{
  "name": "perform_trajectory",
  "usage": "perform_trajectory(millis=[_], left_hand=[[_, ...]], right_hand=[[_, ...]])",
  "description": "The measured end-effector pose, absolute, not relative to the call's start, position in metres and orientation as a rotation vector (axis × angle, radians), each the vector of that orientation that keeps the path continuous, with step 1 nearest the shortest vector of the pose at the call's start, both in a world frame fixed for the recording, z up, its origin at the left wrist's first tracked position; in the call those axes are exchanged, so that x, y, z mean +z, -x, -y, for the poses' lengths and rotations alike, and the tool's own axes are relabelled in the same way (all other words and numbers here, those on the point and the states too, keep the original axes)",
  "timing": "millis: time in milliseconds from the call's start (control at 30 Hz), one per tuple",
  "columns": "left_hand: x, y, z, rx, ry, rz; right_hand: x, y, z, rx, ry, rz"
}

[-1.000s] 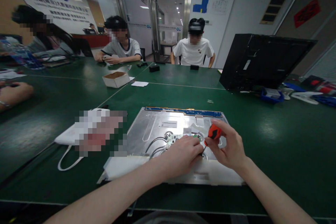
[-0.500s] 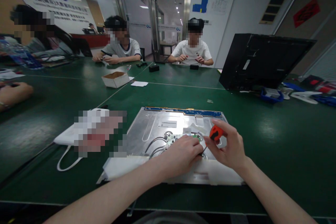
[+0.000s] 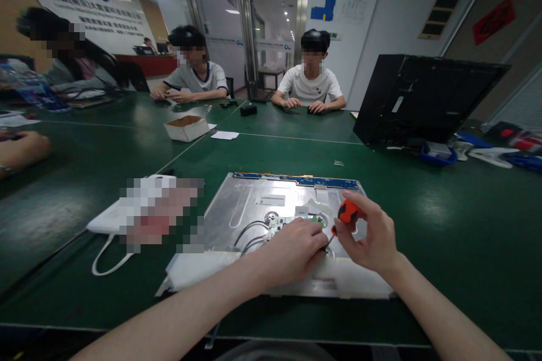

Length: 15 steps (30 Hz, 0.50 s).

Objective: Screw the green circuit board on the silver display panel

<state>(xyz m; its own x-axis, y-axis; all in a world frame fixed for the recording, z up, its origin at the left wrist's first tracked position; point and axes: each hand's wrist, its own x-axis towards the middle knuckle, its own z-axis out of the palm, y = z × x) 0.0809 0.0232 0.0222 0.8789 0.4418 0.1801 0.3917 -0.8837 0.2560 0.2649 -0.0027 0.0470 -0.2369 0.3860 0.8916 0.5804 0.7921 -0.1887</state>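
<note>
A flat metal display panel lies on the table in front of me, with a blue circuit strip along its far edge. Near its middle sits a small green circuit board with black cables running off to the left. My right hand grips the red and black handle of a screwdriver, its thin shaft slanting down toward the board. Close to the tip, my left hand rests over the board with its fingers curled together; whatever they pinch is hidden from view.
A white pouch with a strap lies left of the panel. Farther back are an open cardboard box, a paper slip and, at right, a black monitor casing by a blue tray. Several people sit around the green table.
The screwdriver handle has turned slightly in my right fingers, and my thumb has shifted along it. My left hand stays put. The person opposite has lowered both hands to the table.
</note>
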Motion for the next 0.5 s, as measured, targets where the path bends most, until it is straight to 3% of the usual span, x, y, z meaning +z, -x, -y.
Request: perform_trajectory(millis=[500], left_hand=[[0.02,-0.0804,-0.0237,0.419,-2.827,-0.616]], right_hand=[[0.0494,-0.2669,0.0019,-0.268,0.749,1.856]])
